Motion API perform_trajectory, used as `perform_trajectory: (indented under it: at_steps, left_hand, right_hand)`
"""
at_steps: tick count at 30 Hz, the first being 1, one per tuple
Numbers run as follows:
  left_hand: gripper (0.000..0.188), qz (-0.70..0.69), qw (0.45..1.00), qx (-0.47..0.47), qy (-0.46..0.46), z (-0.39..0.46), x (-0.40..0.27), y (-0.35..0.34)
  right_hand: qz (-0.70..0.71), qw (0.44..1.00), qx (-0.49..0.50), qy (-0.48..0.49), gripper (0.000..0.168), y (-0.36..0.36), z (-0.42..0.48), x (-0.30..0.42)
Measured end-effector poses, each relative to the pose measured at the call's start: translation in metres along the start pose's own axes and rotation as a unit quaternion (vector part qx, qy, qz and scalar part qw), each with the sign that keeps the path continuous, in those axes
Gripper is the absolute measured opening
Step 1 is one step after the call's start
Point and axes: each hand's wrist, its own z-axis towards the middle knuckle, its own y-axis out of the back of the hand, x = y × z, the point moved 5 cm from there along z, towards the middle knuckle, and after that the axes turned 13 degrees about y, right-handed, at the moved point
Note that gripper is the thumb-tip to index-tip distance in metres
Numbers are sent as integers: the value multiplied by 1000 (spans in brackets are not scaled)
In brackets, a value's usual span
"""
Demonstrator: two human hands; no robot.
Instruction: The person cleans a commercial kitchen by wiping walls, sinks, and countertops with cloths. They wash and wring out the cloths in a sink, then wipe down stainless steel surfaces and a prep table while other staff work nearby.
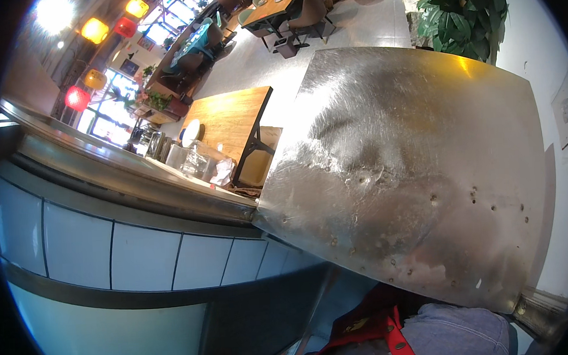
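Both of my hands are out of view. Directly before me a scratched, dented sheet-metal panel (389,172) stretches from above my lap out towards the dining room. Small holes dot its near part. Under its near edge show my trouser leg (458,330) in faded blue-grey cloth and a dark red garment with a bright red snap strip (397,340).
White wall tiles (143,255) and a metal-edged ledge (134,171) run along the left. Beyond stand a wooden table (227,113), clear plastic containers (199,160) and a white plate (191,131). A leafy plant (463,18) and white wall (531,29) border the right.
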Motion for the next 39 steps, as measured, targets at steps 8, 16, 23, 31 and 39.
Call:
perform_trajectory:
  at_steps: [8, 16, 23, 31, 39]
  left_hand:
    - [21, -12, 1000, 8, -3, 4, 10, -1]
    - [20, -40, 999, 14, -4, 11, 35, -3]
    - [20, -84, 996, 12, -1, 18, 74, -12]
    - [20, -156, 987, 10, 25, 23, 113, -17]
    - [21, -218, 976, 14, 29, 32, 143, -10]
  right_hand:
    - [-10, 1000, 5, -5, 21, -6, -5, -4]
    - [-30, 999, 10, -11, 21, -11, -16, -9]
    - [-55, 998, 22, -2, 21, -23, -21, -24]
    - [-87, 983, 150, 62, 22, -31, -11, -9]
    - [-137, 982, 128, 12, 22, -26, 3, 35]
